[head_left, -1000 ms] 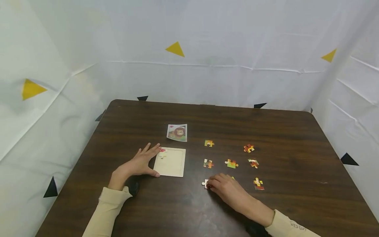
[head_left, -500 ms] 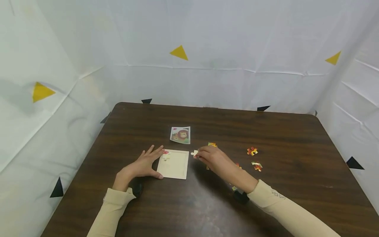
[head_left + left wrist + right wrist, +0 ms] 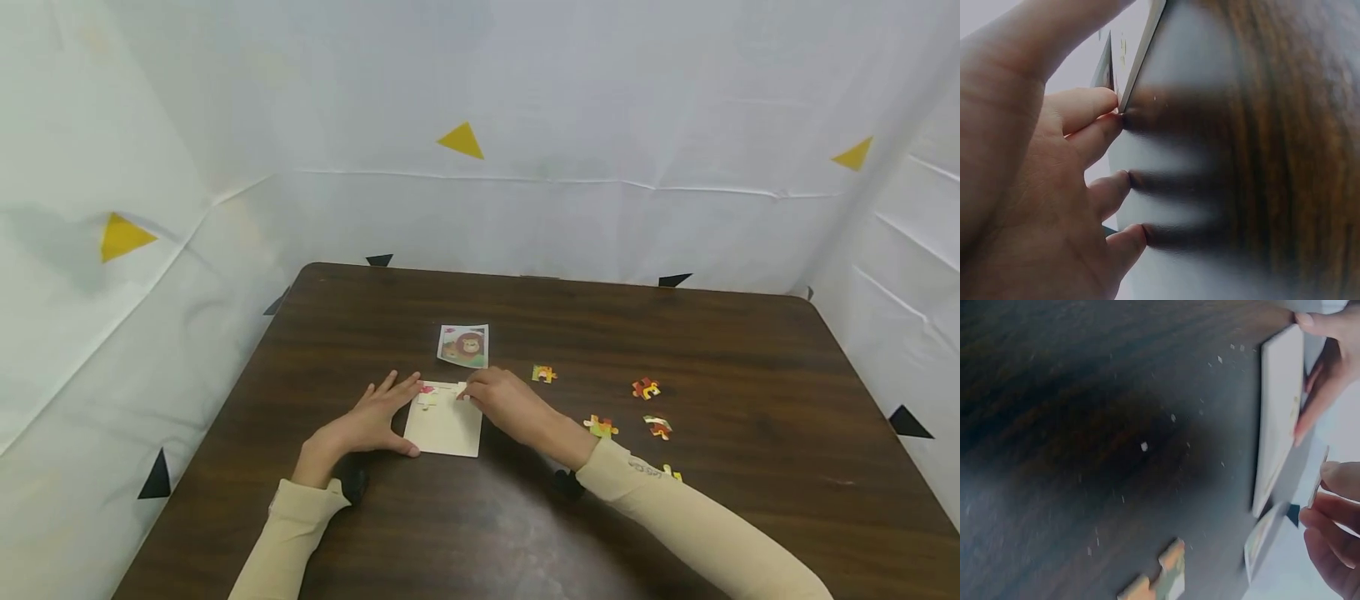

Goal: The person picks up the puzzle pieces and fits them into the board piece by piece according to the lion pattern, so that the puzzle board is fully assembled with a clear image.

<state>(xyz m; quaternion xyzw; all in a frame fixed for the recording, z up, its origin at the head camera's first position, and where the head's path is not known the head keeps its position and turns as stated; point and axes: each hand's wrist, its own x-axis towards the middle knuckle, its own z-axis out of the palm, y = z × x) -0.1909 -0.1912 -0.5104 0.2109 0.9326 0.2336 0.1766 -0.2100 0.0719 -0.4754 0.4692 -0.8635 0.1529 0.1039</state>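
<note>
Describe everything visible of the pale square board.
The board is pale, thin and wooden-looking, lying flat on the dark table nearer than the lion card. A pink-marked piece sits at its far left corner. The left hand touches its left side; the right hand holds a second piece over its far right corner.

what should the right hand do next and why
Probably lower the puzzle piece into the upper right corner of the tray: the right hand pinches it over that area, the left hand touches the tray's left side, and another piece lies at the upper left.
</note>
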